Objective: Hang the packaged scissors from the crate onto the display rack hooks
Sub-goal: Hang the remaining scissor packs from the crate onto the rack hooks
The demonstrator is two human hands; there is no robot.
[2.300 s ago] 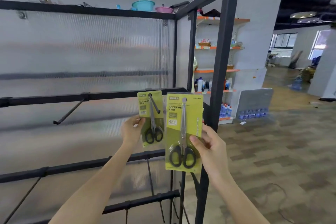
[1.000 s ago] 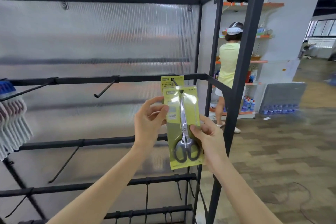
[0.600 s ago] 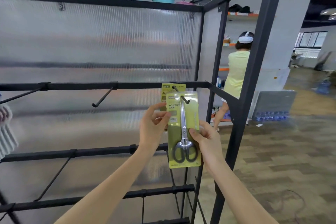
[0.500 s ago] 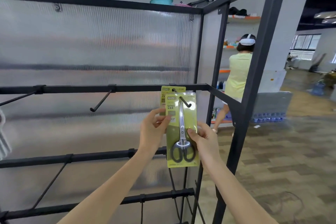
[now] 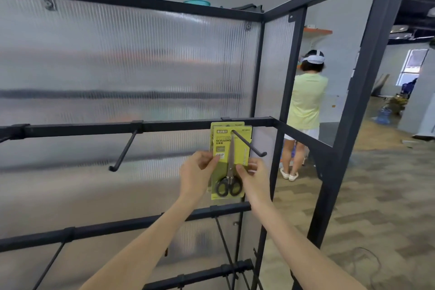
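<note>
From the head camera, the step in hand looked like the hanging itself. A yellow-green scissors pack [image 5: 231, 162] was already threaded on the hook [image 5: 249, 145] of the black rack [image 5: 164, 126], with the hook's rod poking out through the hole at the top of the card. Another pack [image 5: 227, 123] hung just behind it, mostly hidden. The left hand [image 5: 196, 175] pinched the card's left edge with its fingers [image 5: 213, 160]. The right hand [image 5: 253, 178] pinched the right edge. Next, I think, both hands needed to slide the card back along the rod and then let go gently so it would not swing.

The pack was a flat card with the word SCISSORS on it. It held shiny blades and black handles, pointing up.
</note>
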